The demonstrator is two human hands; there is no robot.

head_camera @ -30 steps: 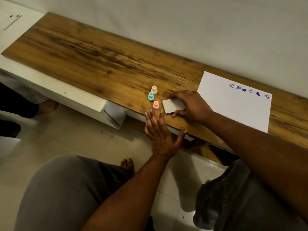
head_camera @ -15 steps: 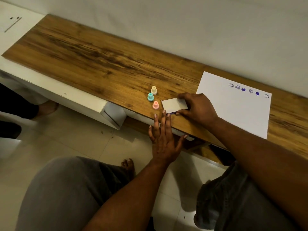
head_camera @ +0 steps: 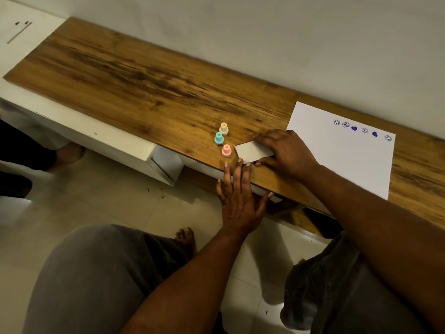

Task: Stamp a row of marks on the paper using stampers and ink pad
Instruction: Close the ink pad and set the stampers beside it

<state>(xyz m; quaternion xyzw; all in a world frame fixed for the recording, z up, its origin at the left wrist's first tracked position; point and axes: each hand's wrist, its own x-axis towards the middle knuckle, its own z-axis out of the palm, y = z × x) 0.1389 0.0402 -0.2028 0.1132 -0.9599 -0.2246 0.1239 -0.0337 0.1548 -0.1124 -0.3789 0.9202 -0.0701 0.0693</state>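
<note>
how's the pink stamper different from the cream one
The pink stamper stands nearest the table's front edge, right beside the white ink pad; the cream stamper stands farthest back, with the teal stamper between them. Their colours differ. Both stand upright, untouched, and have the same shape.

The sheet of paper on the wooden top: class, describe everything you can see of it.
The sheet of paper is white, rectangular and lies flat on the wooden top, at its right end, set askew to the top's front edge, which its near corner about reaches. Along its far edge runs a row of six small stamped marks in dark blue-purple ink: four round outlined ones and two solid shapes. The rest is blank. The right hand lies just left of it; contact cannot be told.
</note>
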